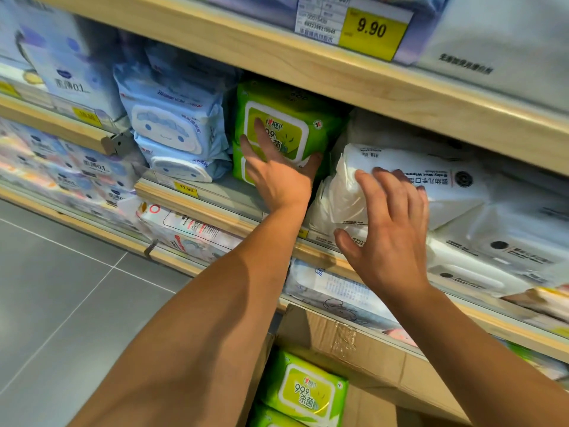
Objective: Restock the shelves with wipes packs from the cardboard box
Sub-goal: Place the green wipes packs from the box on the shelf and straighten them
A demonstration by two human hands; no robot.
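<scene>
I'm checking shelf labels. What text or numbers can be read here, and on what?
"9.90": yellow price tag on the upper wooden shelf edge.
"99.9": green wipes pack in the brown cardboard box.
"Baby Wet Wipes": white wipes pack, printed upside down.
"0.1": pale blue tissue pack.
Barcode print and lower yellow tags: too blurred.

Grey tiled floor (61, 288) beside seemingly wooden shelving (308, 61).

Wooden shelf (197, 197), blue wipes packs (172, 124), green packs (286, 118), white packs (431, 186)

Single head-worn wide-angle view, close to the shelves (308, 66), tilted forward and down along both forearms.
</scene>
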